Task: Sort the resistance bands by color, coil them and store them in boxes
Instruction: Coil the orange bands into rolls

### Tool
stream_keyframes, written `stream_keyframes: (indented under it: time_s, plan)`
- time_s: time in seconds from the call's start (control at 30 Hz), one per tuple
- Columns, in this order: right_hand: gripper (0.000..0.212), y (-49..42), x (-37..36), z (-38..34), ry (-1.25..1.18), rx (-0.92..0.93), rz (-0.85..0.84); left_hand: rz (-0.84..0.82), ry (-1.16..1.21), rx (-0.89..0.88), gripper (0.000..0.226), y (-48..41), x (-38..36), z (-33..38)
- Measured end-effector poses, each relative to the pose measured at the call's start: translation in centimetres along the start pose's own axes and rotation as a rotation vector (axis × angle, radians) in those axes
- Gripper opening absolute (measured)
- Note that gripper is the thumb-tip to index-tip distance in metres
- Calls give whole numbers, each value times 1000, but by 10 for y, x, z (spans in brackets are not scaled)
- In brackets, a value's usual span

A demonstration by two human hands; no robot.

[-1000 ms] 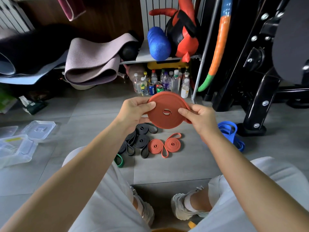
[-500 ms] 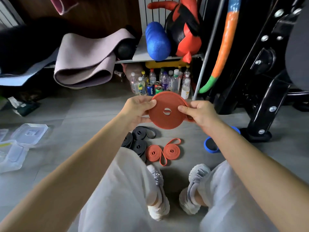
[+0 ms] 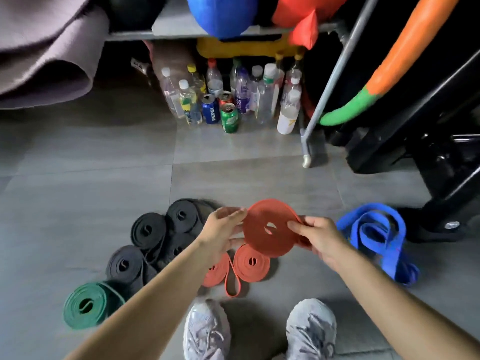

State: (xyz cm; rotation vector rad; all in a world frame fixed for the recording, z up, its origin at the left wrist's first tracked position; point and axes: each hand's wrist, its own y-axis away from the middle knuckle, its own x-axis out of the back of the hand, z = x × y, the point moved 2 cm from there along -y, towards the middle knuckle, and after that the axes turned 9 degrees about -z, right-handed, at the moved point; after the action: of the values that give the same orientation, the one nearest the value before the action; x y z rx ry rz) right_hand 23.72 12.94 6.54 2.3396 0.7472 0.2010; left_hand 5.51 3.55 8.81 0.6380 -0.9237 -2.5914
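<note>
Gripping: left hand (image 3: 220, 231) and right hand (image 3: 320, 239) are both pinching the red coil (image 3: 270, 241) by its edges
Coil: hanging just above two smaller red coils (image 3: 250, 262)
Floor: black coils (image 3: 148, 229) and green coil (image 3: 85, 305) lying left, blue band (image 3: 374, 229) right
Back: bottles (image 3: 267, 92) standing under a shelf (image 3: 179, 29)

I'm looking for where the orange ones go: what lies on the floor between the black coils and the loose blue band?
In the head view, a pair of orange coils lies there on the floor, below the held orange coil.
</note>
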Motion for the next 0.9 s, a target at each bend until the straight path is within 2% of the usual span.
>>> stream_keyframes:
  time_s: [0.1, 0.2, 0.27, 0.33, 0.4, 0.53, 0.73, 0.8, 0.9]
  plan:
    - [11, -50, 25, 46, -78, -93, 26, -5, -162, 34, 2, -58, 6, -31]
    - [9, -92, 52, 81, -76, -147, 70, 74, -614, 8, 14, -119, 21, -67]
    - [13, -112, 68, 99, -114, -188, 122, 92, -956, 105, 32, -147, 35, -98]
    - [27, -127, 79, 112, -203, -223, 170, 36, -1181, 182, 41, -159, 43, -123]
    - [42, -138, 85, 118, -292, -244, 192, -26, -1260, 182, 46, -164, 40, -139]
    - [21, -153, 86, 120, -339, -257, 221, -90, -1417, 160, 45, -160, 27, -149]
    - [10, -163, 74, 121, -187, -237, 159, -226, -1655, 126, 52, -154, 18, -149]
    - [3, -165, 67, 123, -24, -236, 139, -262, -1673, 118, 51, -153, 17, -148]
    - [32, -168, 60, 122, 451, -161, 138, -279, -1654, 96, 52, -152, 17, -146]
